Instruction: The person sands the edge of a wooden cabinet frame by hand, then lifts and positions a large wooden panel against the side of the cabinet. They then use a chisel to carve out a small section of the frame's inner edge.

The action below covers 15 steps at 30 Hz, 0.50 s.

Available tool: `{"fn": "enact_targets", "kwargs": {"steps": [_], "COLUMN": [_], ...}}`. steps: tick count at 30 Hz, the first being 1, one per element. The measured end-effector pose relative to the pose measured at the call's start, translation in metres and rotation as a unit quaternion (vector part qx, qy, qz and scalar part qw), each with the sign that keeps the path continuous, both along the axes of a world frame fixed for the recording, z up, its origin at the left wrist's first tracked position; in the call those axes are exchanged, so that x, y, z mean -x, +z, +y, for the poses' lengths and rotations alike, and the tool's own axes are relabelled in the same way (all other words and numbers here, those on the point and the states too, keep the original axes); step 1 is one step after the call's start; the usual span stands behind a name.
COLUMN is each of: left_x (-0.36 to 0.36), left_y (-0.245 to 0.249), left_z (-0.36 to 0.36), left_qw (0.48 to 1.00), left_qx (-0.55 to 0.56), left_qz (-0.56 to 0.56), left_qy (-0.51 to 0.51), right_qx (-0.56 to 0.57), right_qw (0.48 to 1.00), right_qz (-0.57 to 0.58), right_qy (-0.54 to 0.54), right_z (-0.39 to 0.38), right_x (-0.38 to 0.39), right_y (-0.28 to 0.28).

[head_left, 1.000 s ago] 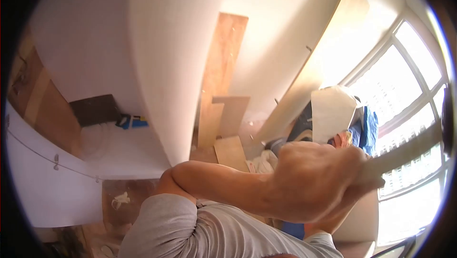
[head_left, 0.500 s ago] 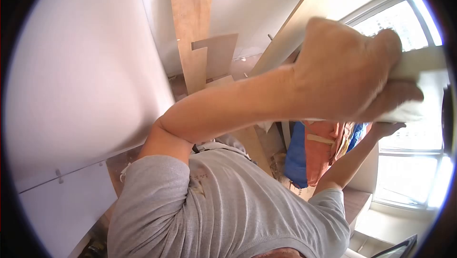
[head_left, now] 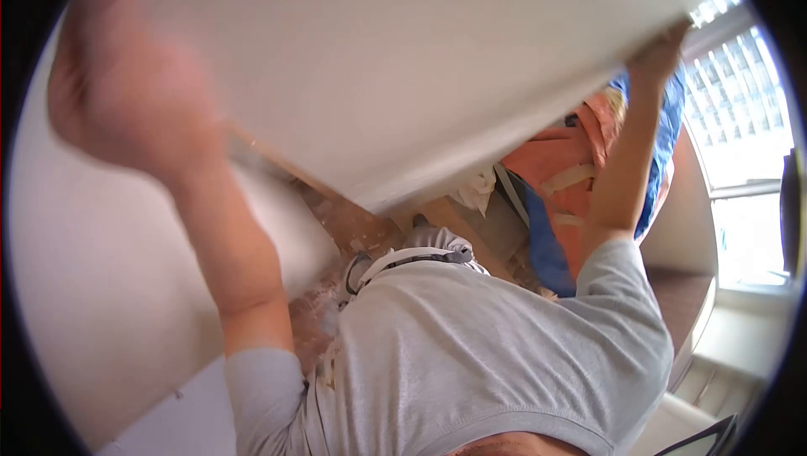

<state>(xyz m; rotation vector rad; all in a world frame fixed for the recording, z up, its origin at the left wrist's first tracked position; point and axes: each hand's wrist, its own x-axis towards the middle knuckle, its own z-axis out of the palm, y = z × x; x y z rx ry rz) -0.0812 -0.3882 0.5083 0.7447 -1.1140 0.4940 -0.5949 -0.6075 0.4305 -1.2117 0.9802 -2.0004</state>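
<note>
Panel (head_left: 437,61), white, large, flat: held aloft above the person's torso, clear of the floor (head_left: 353,225), tilted, its lower long edge running down toward the middle of the view. Left hand (head_left: 126,94) against the left end, motion-blurred; whether its fingers are spread or clamped cannot be told. Right hand (head_left: 660,48) at the far right edge, arm stretched up, fingers seemingly hooked around that edge. Hazards, as judged: the hands sit far apart on a broad sheet, so a slip at the blurred left hold would likely let that end drop and swing toward the white wall surface (head_left: 92,305) or the floor. The raised sheet also blocks sight ahead, so a corner may strike the window (head_left: 744,128) or catch the orange-and-blue bundle (head_left: 580,166) beyond. Appearance: matte, faintly textured white face, no visible fittings or holes, thin straight edge, unmarked. Seemingly rigid, showing no sag between the hands.
</note>
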Motion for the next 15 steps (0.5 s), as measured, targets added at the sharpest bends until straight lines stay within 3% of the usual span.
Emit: {"fn": "enact_targets", "kwargs": {"steps": [1,2,3,5,6,8,9,10,11,12,14,15], "left_x": [0.005,-0.017,-0.024,-0.027,-0.030,-0.066,-0.097,-0.117,-0.124,-0.126,-0.119,-0.103], "left_y": [0.013,0.012,0.013,0.019,0.022,0.030,0.035,0.039,0.041,0.044,0.053,0.060], "left_z": [-0.004,-0.017,-0.026,-0.035,-0.038,-0.039,-0.042,-0.047,-0.052,-0.056,-0.057,-0.054], "left_qw": [0.995,1.000,0.999,0.996,0.991,0.985,0.943,0.866,0.867,0.903,0.933,0.957], "left_qx": [-0.034,-0.027,-0.028,-0.052,-0.063,-0.072,-0.076,-0.073,-0.069,-0.074,-0.077,-0.098], "left_qz": [-0.028,-0.012,-0.021,-0.016,-0.013,-0.017,-0.147,-0.268,-0.272,-0.216,-0.165,-0.091], "left_qy": [0.087,0.007,-0.008,0.077,0.119,0.154,0.290,0.417,0.411,0.365,0.311,0.257], "right_qx": [-0.019,0.002,0.028,0.008,0.039,-0.062,-0.063,-0.040,-0.017,-0.020,-0.023,0.044], "right_qw": [0.999,1.000,0.999,0.995,0.995,0.995,0.995,0.997,0.996,0.996,0.993,0.995], "right_qz": [0.030,0.007,-0.015,0.084,0.050,0.057,0.050,0.066,0.085,0.080,0.077,0.058], "right_qy": [0.015,0.003,-0.008,-0.046,-0.077,-0.043,-0.051,-0.031,-0.009,-0.014,-0.089,-0.072], "right_z": [-0.025,-0.039,-0.044,-0.022,-0.033,-0.032,-0.038,-0.045,-0.052,-0.056,-0.065,-0.077], "right_x": [0.025,0.026,0.001,-0.038,-0.050,-0.044,-0.040,-0.035,-0.033,-0.035,-0.043,-0.046], "right_y": [-0.007,-0.008,0.002,0.027,0.029,0.036,0.035,0.034,0.033,0.033,0.038,0.038]}}
